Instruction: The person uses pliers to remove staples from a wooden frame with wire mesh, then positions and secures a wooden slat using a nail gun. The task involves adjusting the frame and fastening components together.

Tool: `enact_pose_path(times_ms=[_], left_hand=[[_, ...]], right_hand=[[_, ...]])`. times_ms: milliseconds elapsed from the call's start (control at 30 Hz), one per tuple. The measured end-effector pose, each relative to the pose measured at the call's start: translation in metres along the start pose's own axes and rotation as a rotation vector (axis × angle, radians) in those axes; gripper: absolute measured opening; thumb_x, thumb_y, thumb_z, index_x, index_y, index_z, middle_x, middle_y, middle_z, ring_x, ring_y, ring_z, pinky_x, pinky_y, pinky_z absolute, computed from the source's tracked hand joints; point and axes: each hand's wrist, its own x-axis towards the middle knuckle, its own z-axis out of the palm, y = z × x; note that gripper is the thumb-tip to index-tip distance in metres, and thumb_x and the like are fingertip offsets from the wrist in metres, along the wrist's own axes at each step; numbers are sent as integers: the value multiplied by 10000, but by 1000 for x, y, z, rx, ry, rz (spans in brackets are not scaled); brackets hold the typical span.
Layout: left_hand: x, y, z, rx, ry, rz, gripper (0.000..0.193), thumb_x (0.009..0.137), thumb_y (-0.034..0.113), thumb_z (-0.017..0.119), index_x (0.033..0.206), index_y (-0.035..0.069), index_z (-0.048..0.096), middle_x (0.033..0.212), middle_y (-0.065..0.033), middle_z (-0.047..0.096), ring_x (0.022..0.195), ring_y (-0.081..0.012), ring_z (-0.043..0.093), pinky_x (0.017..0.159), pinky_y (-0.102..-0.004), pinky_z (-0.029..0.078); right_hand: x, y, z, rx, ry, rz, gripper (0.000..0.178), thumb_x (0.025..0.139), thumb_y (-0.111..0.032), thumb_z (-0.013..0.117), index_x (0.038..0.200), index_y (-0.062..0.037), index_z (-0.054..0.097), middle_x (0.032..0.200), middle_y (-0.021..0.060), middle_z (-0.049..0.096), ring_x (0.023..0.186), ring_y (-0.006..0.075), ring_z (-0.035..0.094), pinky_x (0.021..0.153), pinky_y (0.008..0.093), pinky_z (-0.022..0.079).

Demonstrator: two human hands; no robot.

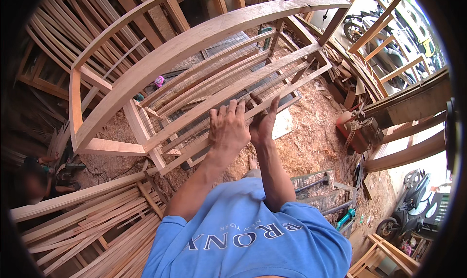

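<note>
A large frame of pale, bare wood with curved upper rails stands tilted in front of me. Long straight rails and a wire mesh show across its lower part. My left hand lies over the near rail, back up, its fingers bent around the wood. Beside it, my right hand holds the same rail from below with the thumb sticking up; its fingers are partly hidden by the wood. Both hands are close together, near the middle of the frame's near side.
Stacked wooden strips lie at the lower left, more planks at the upper left. Wood shavings cover the floor. A red machine stands to the right, a metal stand nearer me. Another person sits at the far left.
</note>
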Motion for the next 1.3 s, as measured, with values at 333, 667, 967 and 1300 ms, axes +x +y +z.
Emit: enact_pose_path(times_ms=[333,667,967,1300], left_hand=[[-1,1,5,22,2,-37,338,905,283,705,1148,48,683,1201,-152,620,995,-280,634,927,-448,403],[-6,7,-2,37,57,-157,467,804,249,800,1211,83,642,1168,-139,560,1077,-304,561,955,-514,391],[-6,15,3,166,57,-214,517,927,474,658,1246,67,649,1090,-155,590,970,-315,605,936,-476,399],[4,16,-16,31,-52,-265,541,860,350,751,1298,50,650,1062,-160,673,988,-299,631,981,-467,383]], right_hand=[[10,-28,-44,139,-171,137,937,933,-730,495,1515,-11,344,1418,224,466,1351,359,448,1168,497,375],[34,-24,-18,310,-269,115,1031,797,-865,527,1475,-102,389,1417,208,451,1325,376,448,1179,601,323],[42,-36,-21,177,-256,213,1287,564,-983,604,1515,-157,342,1413,205,411,1347,351,382,1142,546,320],[51,-29,-13,254,-177,174,1143,656,-1033,397,1401,-171,473,1194,186,610,1120,313,557,1028,486,383]])
